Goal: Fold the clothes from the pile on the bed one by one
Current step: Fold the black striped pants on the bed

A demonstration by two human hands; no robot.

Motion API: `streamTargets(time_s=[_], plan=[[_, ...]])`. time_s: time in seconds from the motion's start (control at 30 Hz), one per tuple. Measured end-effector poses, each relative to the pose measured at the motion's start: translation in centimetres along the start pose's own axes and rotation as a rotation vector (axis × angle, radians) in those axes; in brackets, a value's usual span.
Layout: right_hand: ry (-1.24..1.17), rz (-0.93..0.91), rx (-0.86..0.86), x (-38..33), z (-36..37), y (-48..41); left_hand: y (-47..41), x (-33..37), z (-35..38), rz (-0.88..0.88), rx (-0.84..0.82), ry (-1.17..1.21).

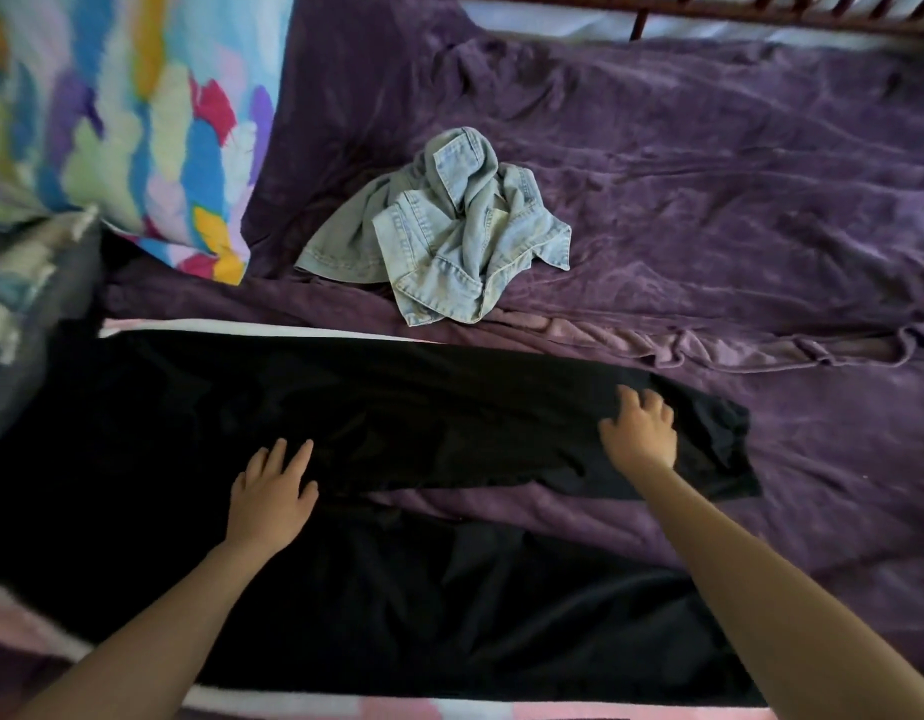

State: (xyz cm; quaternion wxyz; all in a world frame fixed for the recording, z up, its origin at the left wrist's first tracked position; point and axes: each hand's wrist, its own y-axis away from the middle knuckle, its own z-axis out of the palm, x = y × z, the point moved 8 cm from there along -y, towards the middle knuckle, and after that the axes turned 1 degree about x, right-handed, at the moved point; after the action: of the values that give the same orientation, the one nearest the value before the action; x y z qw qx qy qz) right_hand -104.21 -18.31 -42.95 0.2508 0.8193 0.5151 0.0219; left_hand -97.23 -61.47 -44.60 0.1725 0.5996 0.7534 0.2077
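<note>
Both hands are down on the black trousers (449, 407), which lie spread wide across the purple blanket (761, 200). The left hand (273, 493) rests flat, fingers straight and relaxed, right where the two legs part. The right hand (639, 431) presses on the far leg, fingers spread and only lightly bent, gripping nothing, with the hem just beyond its fingertips to the right. Well past both sets of fingers sits a crumpled denim garment (444, 226). A colourful pillow (138, 122) lies far left.

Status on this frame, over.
Left hand flat on long black cloth trousers. Right hand rests on their far leg. Crumpled light-blue denim garment lies beyond, apart.
</note>
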Motion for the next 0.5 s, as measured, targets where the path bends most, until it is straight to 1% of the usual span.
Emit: streamTargets(time_s=[0.13,0.23,0.37,0.5], plan=[[0.11,-0.208,-0.1,-7.6,3.0,1.1,-1.0,-5.5,-2.0,-0.099,0.026,0.006],[0.173,-0.297,-0.162,-11.9,5.3,1.6,-2.4,-10.0,-3.4,-0.153,0.042,0.012],[0.223,-0.321,-0.172,-16.2,7.2,1.6,-5.7,-14.8,-5.7,-0.157,0.076,-0.044],[0.264,-0.299,-0.161,-19.6,8.2,0.5,-10.3,-18.1,-8.6,-0.099,0.127,-0.081]])
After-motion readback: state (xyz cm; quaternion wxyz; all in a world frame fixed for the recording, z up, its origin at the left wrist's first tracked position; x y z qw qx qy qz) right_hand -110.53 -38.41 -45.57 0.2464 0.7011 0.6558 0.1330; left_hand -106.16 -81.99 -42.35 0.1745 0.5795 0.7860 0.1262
